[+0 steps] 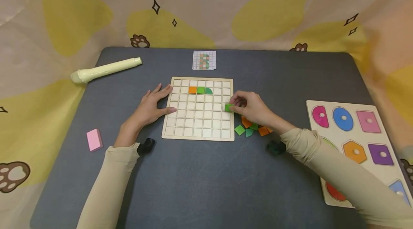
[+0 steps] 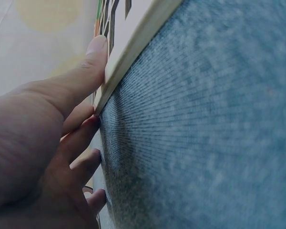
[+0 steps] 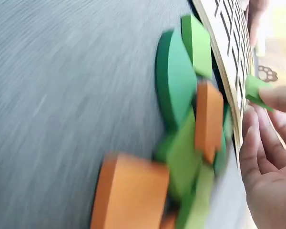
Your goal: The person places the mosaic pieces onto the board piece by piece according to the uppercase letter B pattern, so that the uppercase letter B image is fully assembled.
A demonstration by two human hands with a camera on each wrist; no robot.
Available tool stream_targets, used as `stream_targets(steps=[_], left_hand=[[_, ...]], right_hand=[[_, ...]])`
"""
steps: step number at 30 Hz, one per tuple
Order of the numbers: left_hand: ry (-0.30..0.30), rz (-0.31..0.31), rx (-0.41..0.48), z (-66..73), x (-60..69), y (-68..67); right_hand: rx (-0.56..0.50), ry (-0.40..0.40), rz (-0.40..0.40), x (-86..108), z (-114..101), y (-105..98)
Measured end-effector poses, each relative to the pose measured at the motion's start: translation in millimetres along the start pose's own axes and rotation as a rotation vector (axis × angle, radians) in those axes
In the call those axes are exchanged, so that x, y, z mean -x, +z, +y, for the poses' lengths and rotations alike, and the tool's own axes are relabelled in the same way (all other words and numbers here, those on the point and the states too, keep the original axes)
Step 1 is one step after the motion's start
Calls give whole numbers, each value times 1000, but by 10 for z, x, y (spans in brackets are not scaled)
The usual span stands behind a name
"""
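Observation:
A wooden grid board (image 1: 193, 132) lies on the table. Set in its second row are an orange square tile (image 1: 192, 90), a green square tile (image 1: 201, 90) and a dark green quarter-round tile (image 1: 208, 91). My left hand (image 1: 148, 108) rests at the board's left edge, thumb on the rim and fingers spread, also seen in the left wrist view. Over the right edge, my right hand (image 1: 253, 107) pinches a light green tile (image 1: 228, 107) between thumb and fingers. Just below that hand lies a loose pile of orange and green tiles (image 1: 247, 122), partly hidden by the forearm.
A small pattern card (image 1: 204, 60) lies behind the board. At the back left is a pale yellow wand-like stick (image 1: 109, 70); a pink block (image 1: 94, 140) lies at left. A knobbed shape puzzle (image 1: 343, 143) sits at right, partly under the right sleeve.

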State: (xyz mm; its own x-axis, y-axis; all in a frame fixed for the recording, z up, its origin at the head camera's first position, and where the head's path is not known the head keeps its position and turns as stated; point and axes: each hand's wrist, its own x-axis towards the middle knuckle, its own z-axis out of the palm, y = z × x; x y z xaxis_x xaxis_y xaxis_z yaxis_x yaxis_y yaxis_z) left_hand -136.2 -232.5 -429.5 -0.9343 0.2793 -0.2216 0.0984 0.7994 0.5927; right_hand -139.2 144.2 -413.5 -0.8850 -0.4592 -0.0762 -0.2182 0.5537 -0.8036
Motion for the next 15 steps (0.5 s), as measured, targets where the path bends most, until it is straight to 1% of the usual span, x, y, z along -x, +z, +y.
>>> stream_targets(steps=[4,8,10,15], left_hand=[[5,-7,2,6,5,0],[8,-13,1,12,0,5],[6,-15,1,10,-5,6],[0,-18,2,0,-7,0]], right_hand=[[-32,7,55,-147,-62,164],[-33,-9,95,-314,-155,312],[-48,-16,92,-389,-213,378],[-76,-51,45,-545,-349,517]])
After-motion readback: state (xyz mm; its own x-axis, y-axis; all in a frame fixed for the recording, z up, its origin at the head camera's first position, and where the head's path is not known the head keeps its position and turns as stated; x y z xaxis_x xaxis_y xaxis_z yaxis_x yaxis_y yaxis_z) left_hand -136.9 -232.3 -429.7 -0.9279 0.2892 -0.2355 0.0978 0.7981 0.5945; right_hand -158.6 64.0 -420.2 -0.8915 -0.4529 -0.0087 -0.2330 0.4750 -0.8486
